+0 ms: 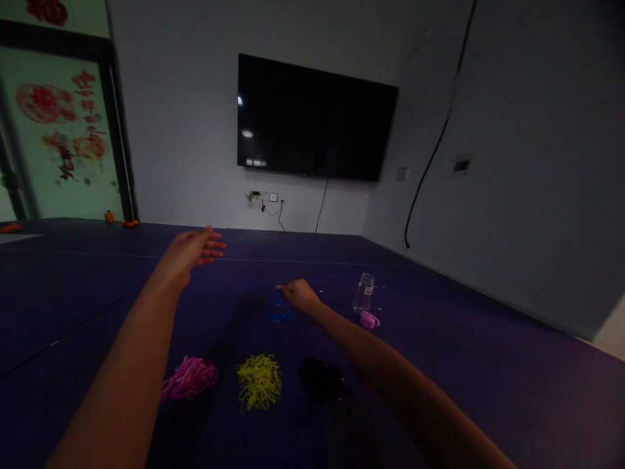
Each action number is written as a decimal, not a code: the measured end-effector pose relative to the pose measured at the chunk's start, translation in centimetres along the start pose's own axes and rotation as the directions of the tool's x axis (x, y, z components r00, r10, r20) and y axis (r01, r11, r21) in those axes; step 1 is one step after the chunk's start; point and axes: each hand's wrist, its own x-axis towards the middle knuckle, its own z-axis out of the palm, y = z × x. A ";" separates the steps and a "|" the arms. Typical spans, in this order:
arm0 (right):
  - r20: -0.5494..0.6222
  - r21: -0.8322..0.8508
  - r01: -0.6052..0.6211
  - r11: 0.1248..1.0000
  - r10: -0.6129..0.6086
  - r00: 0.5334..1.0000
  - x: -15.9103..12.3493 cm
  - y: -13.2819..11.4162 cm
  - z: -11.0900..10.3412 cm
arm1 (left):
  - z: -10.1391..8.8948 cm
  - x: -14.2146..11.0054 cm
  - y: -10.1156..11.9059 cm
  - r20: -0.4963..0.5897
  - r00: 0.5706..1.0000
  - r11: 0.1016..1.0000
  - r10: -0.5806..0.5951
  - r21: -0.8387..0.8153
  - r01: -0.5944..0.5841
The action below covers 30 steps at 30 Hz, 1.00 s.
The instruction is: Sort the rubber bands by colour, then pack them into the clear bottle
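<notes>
- Dark purple surface (234, 273)
- Bottom: pink stringy heap (192, 378), yellow loopy heap (260, 383), black heap (323, 380)
- Centre: blue heap (280, 316)
- Right of centre: clear bottle (363, 294), pink cap (368, 320)
- Left: orange objects (109, 216)

Both bare forearms stretched forward, left hand (196, 249) open, right hand (299, 294) with one finger extended

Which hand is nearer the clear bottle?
Right. The right hand is to the left of the clear bottle, with a gap between them; the left hand is much farther left, beyond the right hand.
</notes>
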 end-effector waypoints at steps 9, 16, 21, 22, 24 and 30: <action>-0.187 0.182 -0.214 0.960 0.247 0.951 -12.0 9.8 -6.5 | -1.0 -0.4 1.4 0.071 0.963 0.966 -0.258 0.003 0.259; -0.239 0.074 -0.396 0.915 0.402 0.884 -22.9 13.3 -7.2 | -0.9 -0.1 1.0 0.087 0.942 0.940 -0.325 0.136 0.312; -0.164 -0.078 -0.378 0.923 0.362 0.918 -23.8 12.3 -7.8 | -1.6 0.3 0.9 0.171 0.944 0.940 -0.283 0.242 0.238; -0.130 -0.111 -0.363 0.925 0.349 0.928 -23.7 12.0 -7.9 | -1.8 0.3 0.9 0.188 0.943 0.939 -0.275 0.264 0.221; -0.078 -0.173 -0.347 0.922 0.338 0.938 -23.5 11.6 -8.1 | -2.1 0.3 0.9 0.198 0.947 0.936 -0.252 0.299 0.186; -0.070 -0.181 -0.329 0.927 0.321 0.944 -23.7 11.2 -8.3 | -1.9 -0.9 2.0 0.182 0.962 0.934 -0.205 0.330 0.136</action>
